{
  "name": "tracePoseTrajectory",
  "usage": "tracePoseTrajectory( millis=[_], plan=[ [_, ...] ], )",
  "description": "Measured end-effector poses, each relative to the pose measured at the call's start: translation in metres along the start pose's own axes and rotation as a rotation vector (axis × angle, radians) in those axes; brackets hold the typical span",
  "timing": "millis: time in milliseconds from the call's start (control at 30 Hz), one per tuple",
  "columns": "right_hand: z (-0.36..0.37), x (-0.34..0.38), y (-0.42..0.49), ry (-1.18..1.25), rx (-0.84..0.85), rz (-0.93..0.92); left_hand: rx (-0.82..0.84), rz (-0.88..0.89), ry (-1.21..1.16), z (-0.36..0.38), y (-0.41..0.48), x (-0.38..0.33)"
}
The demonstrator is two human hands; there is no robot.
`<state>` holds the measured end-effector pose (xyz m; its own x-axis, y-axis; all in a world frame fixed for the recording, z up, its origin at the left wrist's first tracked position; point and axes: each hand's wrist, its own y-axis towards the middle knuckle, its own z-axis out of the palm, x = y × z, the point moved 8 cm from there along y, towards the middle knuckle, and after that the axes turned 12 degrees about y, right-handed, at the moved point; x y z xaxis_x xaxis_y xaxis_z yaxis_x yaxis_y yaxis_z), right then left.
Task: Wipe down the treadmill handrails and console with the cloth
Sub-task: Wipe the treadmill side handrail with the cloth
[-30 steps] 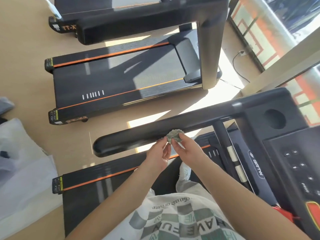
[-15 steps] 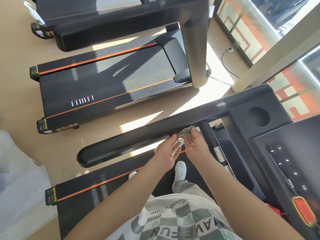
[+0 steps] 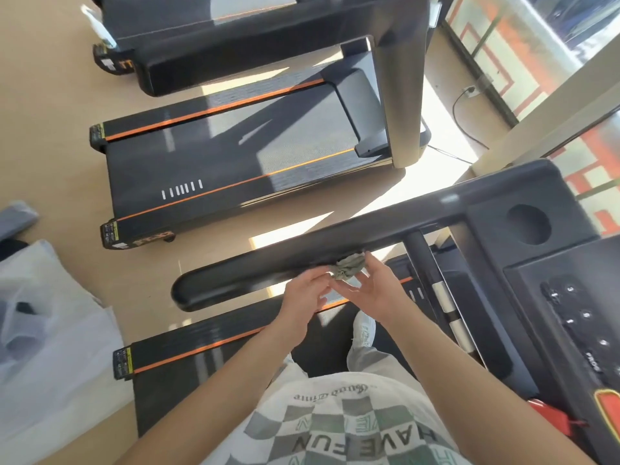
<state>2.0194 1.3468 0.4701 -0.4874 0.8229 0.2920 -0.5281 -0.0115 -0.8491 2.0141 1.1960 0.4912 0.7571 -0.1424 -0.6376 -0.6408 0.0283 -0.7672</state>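
Note:
I stand on a black treadmill and look down at its left handrail (image 3: 268, 266), a long black bar that slants from lower left up to the console (image 3: 563, 303) on the right. A small crumpled grey-green cloth (image 3: 349, 266) sits against the near side of the rail. My right hand (image 3: 375, 290) holds it from below, palm up with fingers spread round it. My left hand (image 3: 305, 293) pinches the cloth's left edge with its fingertips. The console shows round buttons, a cup hole and a red key at its lower edge.
A second treadmill (image 3: 235, 156) lies parallel on the floor beyond the rail, with a third one (image 3: 235, 45) further back. White plastic bags (image 3: 43, 330) lie on the tan floor at left. A window wall and a power cable (image 3: 459, 109) are at upper right.
The view has shifted slightly. Both hands stay together at the cloth by the rail; my right hand has opened more under the cloth, fingers spread.

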Motion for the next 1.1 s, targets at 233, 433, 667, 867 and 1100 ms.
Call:
tracePoseTrajectory(
  millis=[233, 433, 667, 867, 1100],
  plan=[
    [0.016, -0.009, 0.0, 0.449, 0.037, 0.164, -0.417, 0.632, 0.58, -0.081, -0.041, -0.062],
    [0.003, 0.015, 0.003, 0.58, 0.016, 0.071, -0.48, 0.784, 1.03, -0.079, -0.013, -0.09],
    [-0.01, 0.045, 0.012, 0.575, 0.045, -0.073, -0.392, 0.735, 1.07, -0.074, 0.015, -0.079],
    [-0.012, 0.05, 0.018, 0.427, 0.039, -0.112, -0.394, 0.753, 1.072, -0.075, 0.014, -0.079],
    [-0.004, 0.028, 0.016, 0.352, 0.094, -0.055, -0.391, 0.747, 1.079, -0.074, 0.013, -0.08]
  ],
)
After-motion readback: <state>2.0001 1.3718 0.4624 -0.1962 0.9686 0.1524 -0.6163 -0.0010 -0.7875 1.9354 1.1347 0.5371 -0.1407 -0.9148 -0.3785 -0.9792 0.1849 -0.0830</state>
